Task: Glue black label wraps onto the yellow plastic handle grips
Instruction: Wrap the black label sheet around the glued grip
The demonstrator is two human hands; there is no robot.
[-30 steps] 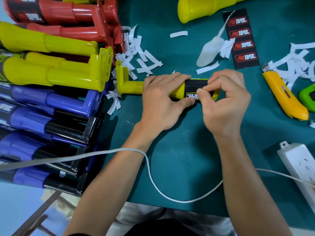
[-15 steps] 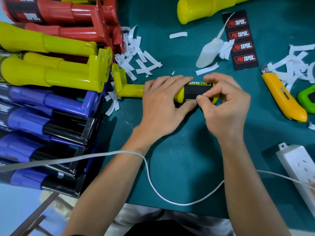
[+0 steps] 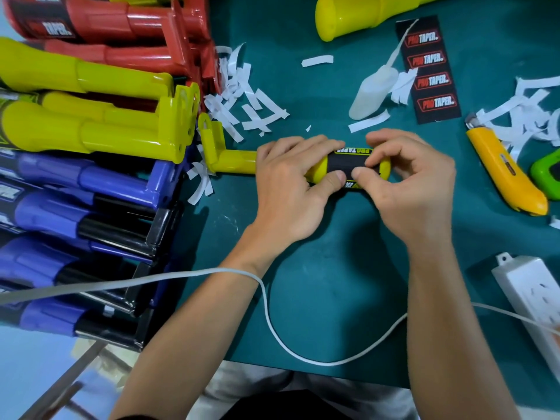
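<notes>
A yellow handle grip (image 3: 235, 161) lies across the green mat, its bracket end to the left. A black label wrap (image 3: 348, 162) with yellow lettering sits around its right part. My left hand (image 3: 291, 189) clasps the grip's middle, thumb under the label's edge. My right hand (image 3: 412, 183) pinches the label against the grip near its rounded right end. A black sheet of red-lettered labels (image 3: 430, 71) lies at the back right, with a small translucent glue bottle (image 3: 371, 92) beside it.
Stacked red, yellow and blue handles (image 3: 91, 122) fill the left side. White backing strips (image 3: 242, 98) litter the mat. A yellow utility knife (image 3: 506, 174) and a green tool (image 3: 548, 174) lie right. A white power strip (image 3: 533, 295) and its cable (image 3: 272, 322) run near the front edge.
The grip has been rolled under my fingers, so the label's lettering now shows along the top edge. My right fingers have slid along the label; both hands stay on the grip.
</notes>
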